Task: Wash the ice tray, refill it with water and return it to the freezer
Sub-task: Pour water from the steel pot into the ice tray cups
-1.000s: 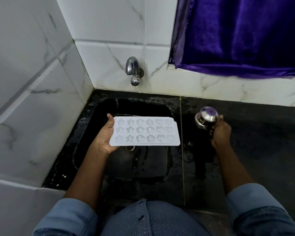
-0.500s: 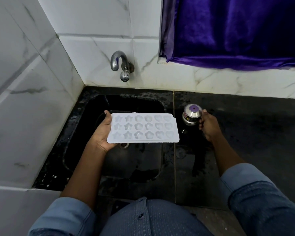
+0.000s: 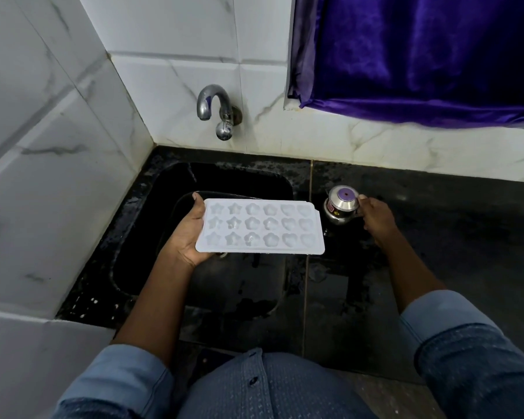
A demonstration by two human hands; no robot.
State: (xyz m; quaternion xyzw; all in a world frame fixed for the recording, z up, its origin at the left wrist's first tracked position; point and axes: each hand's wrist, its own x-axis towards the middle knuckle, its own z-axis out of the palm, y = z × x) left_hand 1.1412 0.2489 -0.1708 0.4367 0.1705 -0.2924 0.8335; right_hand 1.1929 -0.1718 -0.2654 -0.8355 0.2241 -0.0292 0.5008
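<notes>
Fingers of the left hand (image 3: 191, 234) wrap the short left end of the white ice tray (image 3: 259, 226), thumb on the far top corner and the palm under its edge, so the tray is gripped and held level in the air over the black sink (image 3: 139, 267). Its moulded pockets face up in three rows: stars at the left, flowers in the middle, hearts at the right. Whether they hold any water I cannot tell. The tray's right end reaches just past the sink's right rim.

Just beside that end, the right hand (image 3: 375, 216) closes its fingers on the side of a small steel pot (image 3: 342, 205) with a purple disc on its lid; the pot stands on the dark, wet-looking counter (image 3: 451, 252). A curved metal tap (image 3: 217, 111) juts from the white marbled wall tiles (image 3: 164, 86) behind the sink, with no water running from it. A purple cloth (image 3: 421, 55) hangs at the upper right. Both forearms come out of rolled blue denim sleeves (image 3: 466, 343).
</notes>
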